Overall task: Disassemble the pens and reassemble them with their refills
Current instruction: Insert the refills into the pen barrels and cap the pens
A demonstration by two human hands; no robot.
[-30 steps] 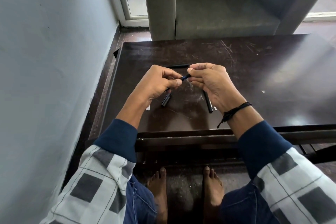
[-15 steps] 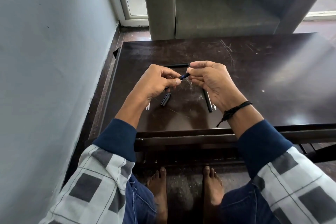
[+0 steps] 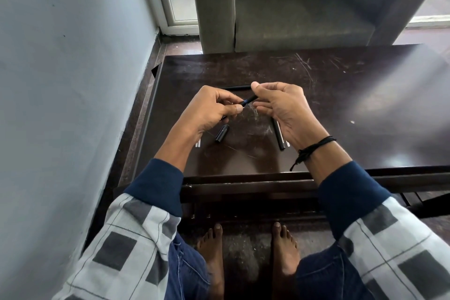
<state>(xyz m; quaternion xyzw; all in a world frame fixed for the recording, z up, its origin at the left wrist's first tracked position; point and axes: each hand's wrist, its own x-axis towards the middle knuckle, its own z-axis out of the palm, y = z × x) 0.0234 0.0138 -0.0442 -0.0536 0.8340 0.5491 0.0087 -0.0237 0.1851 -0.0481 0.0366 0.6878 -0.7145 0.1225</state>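
**Q:** What do the hands hold?
**A:** The left hand (image 3: pixel 211 111) and the right hand (image 3: pixel 289 109) each pinch one end of a black pen (image 3: pixel 249 99), fingertips clamped on it, above the table (image 3: pixel 341 95).
**Q:** How is the step done well?
**A:** Probably by twisting or pulling straight along the pen's length, low over the table, so that any loose part lands near the cap (image 3: pixel 222 133) and the barrel (image 3: pixel 279 135) lying there.

Grey wall (image 3: pixel 60 80), dark table (image 3: pixel 341 109), perhaps grey armchair (image 3: pixel 292 19)
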